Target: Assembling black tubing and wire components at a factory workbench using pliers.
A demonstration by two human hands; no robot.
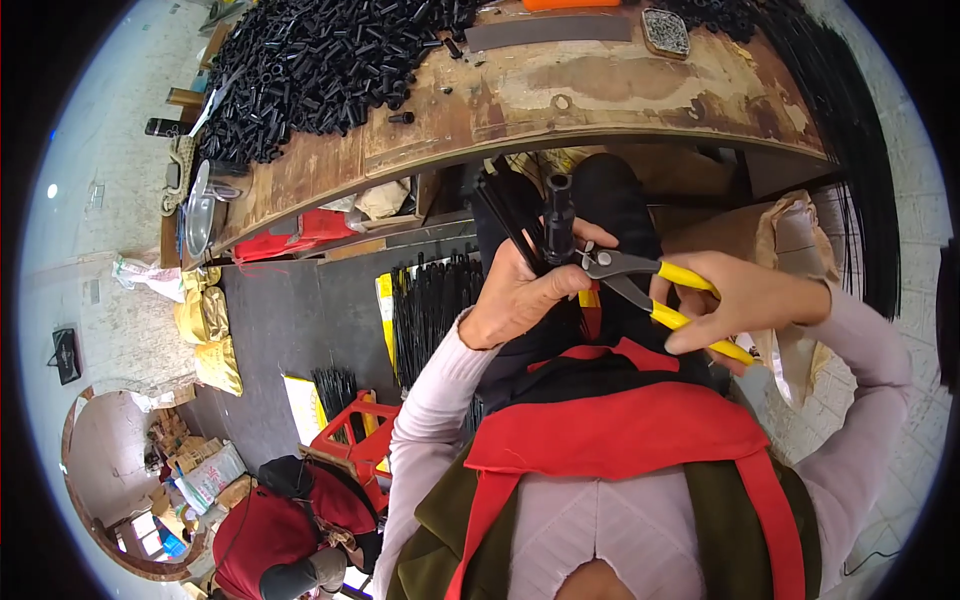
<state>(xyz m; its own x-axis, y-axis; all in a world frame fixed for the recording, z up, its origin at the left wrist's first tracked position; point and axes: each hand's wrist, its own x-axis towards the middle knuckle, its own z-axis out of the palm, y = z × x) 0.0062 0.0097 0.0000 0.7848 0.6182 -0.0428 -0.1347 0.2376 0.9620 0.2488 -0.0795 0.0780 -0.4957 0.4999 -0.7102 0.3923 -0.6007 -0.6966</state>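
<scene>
1. Your left hand [525,295], thumb pointing rightward, clasps slim black rods [503,212] and a black cylindrical tube [559,222].
2. Your right hand [752,295], fingers bent, grips yellow-handled grey metal pliers [625,266], tips beside your left thumb, perhaps touching the tube.

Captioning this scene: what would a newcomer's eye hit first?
A big heap of small black tubes lies on the wooden bench, upper left. At centre, the right hand holds yellow-handled pliers close to the left hand, which grips black rods. Below, a red apron crosses the torso.
</scene>
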